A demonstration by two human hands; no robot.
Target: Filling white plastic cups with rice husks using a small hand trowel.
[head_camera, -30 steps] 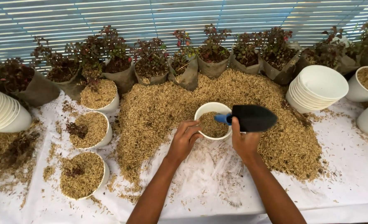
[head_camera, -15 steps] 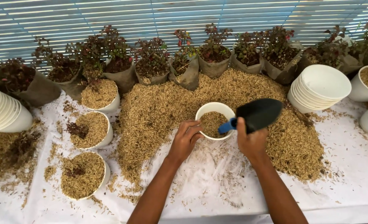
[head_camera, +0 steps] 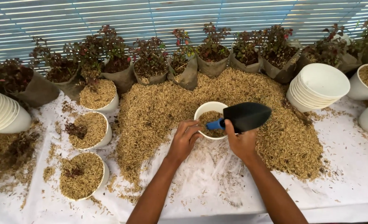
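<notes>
Right now the left hand [head_camera: 185,139] curls its grip around the near rim of a white pot [head_camera: 211,119], fingers pressed onto the pot's edge, steadying it at the foot of a big heap of rice husk [head_camera: 233,120] on the white-covered tabletop [head_camera: 349,166]. The pot is partly filled with the same tan husk. The right hand [head_camera: 242,143] has its grip wrapped tight on the blue handle of a black trowel [head_camera: 244,117], whose blade lies just beside the pot's right rim and above the heap (whether it carries any husk cannot be told). Left of the heap stand three filled pots [head_camera: 88,130], each with a dark sprig in the husk. A stack of empty white pots [head_camera: 318,85] sits to the right, another stack [head_camera: 1,110] at the far left. Seedlings in dark grow bags [head_camera: 184,66] line the back, before the window blinds [head_camera: 151,16].
</notes>
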